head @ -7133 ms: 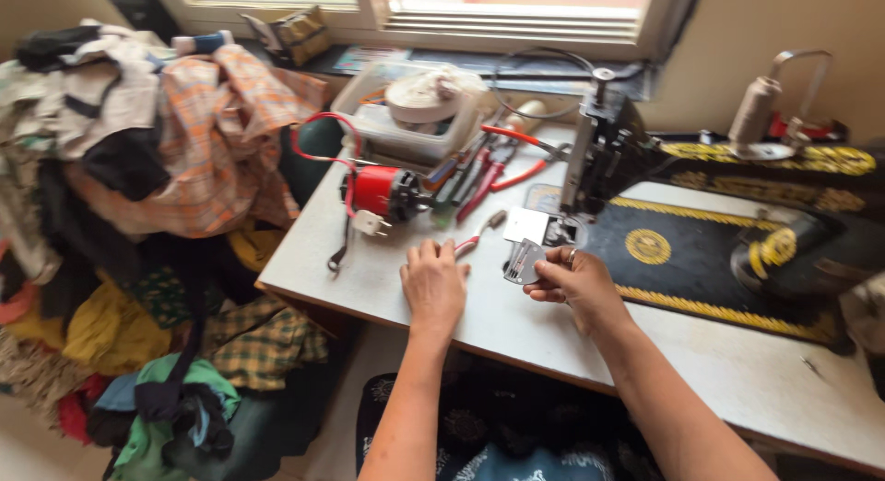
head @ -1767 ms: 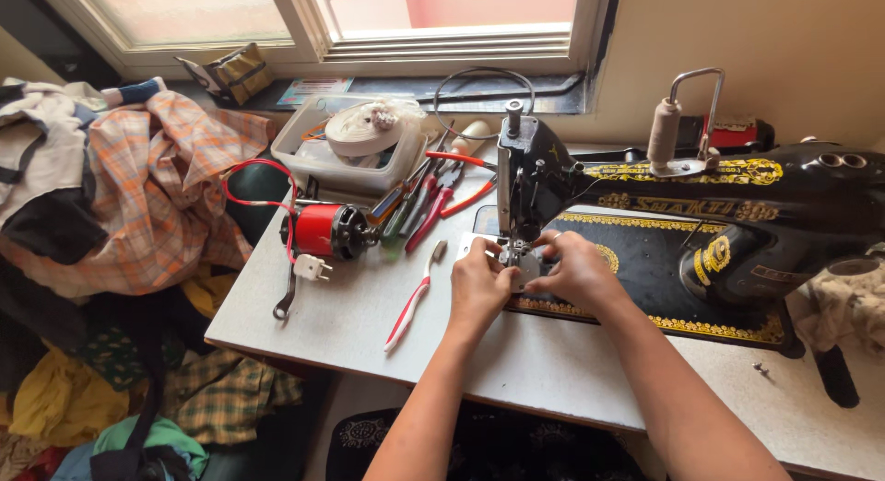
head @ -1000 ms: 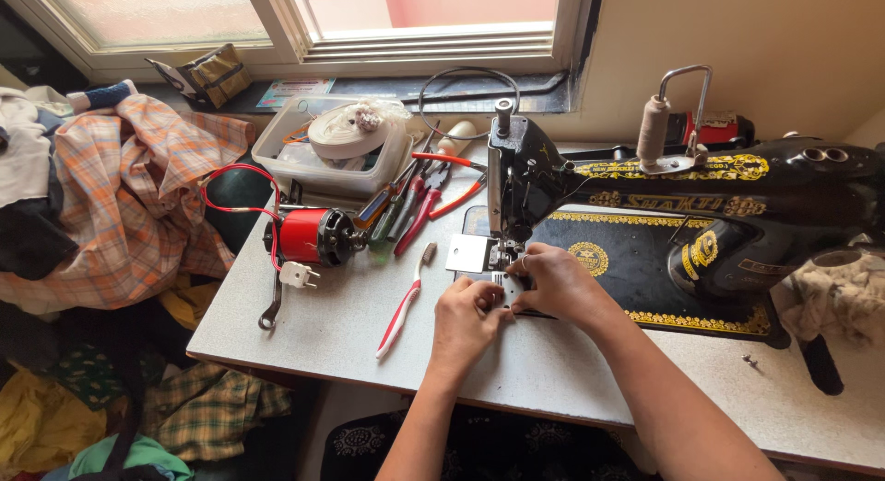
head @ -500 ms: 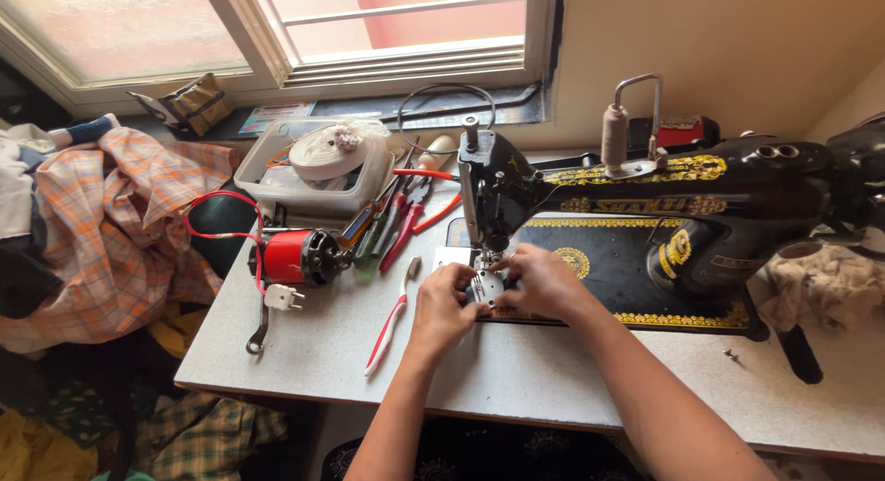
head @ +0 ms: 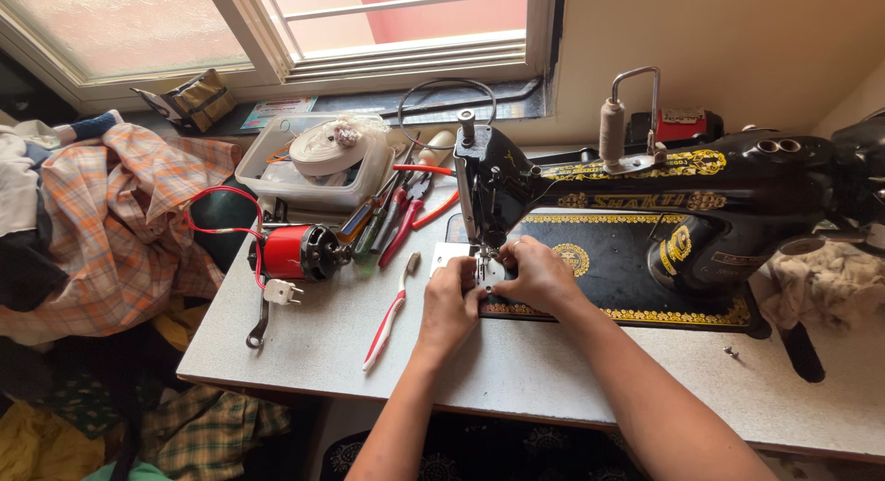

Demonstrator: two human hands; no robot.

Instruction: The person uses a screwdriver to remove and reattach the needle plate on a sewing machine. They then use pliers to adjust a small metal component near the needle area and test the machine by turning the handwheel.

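Both sets of fingertips are bunched together under the needle of the black sewing machine (head: 645, 214). The left hand (head: 450, 301) curls its fingers on the metal plate (head: 452, 255); the right hand (head: 539, 276) pinches just beside it, though whether either holds a small part I cannot tell. Seconds ago the hands lay flat and apart on the table (head: 553, 370); they have since closed in on the needle area, so the work has narrowed to that spot. A red-and-white toothbrush (head: 387, 315) lies left, a red motor (head: 300, 252) farther left.

- Sewing machine (head: 701, 214) is sitting right of centre on the table (head: 572, 370).
- Motor (head: 300, 252) is lying left of it.
- Toothbrush (head: 389, 313) is lying between them.
- Plastic tub (head: 309, 172) is standing behind the motor.
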